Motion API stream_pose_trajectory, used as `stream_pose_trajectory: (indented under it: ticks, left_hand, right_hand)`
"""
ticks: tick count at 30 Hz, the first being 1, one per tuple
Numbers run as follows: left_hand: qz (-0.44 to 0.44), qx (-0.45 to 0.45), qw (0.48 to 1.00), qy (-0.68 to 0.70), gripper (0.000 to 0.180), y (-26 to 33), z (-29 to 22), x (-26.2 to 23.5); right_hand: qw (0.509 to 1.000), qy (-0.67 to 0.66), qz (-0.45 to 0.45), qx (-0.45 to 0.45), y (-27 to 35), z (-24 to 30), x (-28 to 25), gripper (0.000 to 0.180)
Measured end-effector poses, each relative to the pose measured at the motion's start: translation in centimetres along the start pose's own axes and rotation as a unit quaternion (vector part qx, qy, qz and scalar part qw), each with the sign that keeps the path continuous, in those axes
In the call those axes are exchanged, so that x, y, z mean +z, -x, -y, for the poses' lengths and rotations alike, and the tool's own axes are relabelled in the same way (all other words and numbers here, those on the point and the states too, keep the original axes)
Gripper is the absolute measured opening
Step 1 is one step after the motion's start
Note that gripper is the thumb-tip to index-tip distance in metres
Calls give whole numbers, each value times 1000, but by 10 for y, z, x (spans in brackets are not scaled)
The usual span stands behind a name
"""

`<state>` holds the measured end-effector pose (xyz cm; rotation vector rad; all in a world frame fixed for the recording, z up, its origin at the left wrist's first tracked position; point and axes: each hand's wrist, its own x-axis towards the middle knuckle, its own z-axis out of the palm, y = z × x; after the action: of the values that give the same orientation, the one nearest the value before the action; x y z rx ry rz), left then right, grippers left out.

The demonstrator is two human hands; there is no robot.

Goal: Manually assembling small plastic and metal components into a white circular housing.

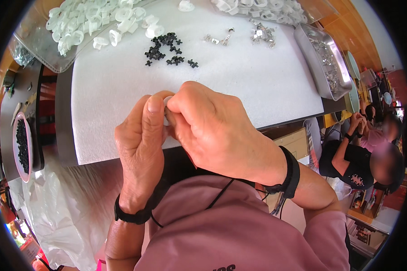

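Observation:
Both my hands meet over the near part of the white foam sheet (113, 90). Between the fingertips a small white plastic part (168, 100) shows, mostly hidden by fingers and thumb. My left hand (141, 128) is closed on it, thumb pointing up. From the other side my right hand (210, 126) pinches at the same part; whether it grips anything else is hidden. Beyond the hands lie small black cross-shaped pieces (156, 53) in a loose cluster. Farther right are a few small metal clips (225, 42) and a denser heap of metal clips (263, 35).
A clear tray (59, 61) with heaped white plastic parts stands far left, another white heap (262, 10) at the back. On the right sits a metal tray (308, 49) of metal pieces. A bowl (19, 158) of black pieces is at left. Other people (355, 158) sit at right.

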<state>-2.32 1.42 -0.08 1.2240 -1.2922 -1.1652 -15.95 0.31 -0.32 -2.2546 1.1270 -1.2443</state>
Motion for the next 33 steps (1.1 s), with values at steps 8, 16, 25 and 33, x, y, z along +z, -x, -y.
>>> stream_pose_trajectory:
  ticks: [8,16,25,33]
  left_hand:
    - [6,22,998,-56,39,-6,0,2]
    - [27,38,998,-46,41,1,-1,-3]
    - [59,-48,994,76,43,1,0,-9]
    - [72,-38,985,154,42,-4,5,-12]
  right_hand:
    - [1000,6,0,15,-1,-4,-5,19]
    - [997,-15,67,40,5,13,-15,16]
    - [989,37,131,64,-10,17,-42,35]
    - [968,-103,169,154,-18,9,-31,25]
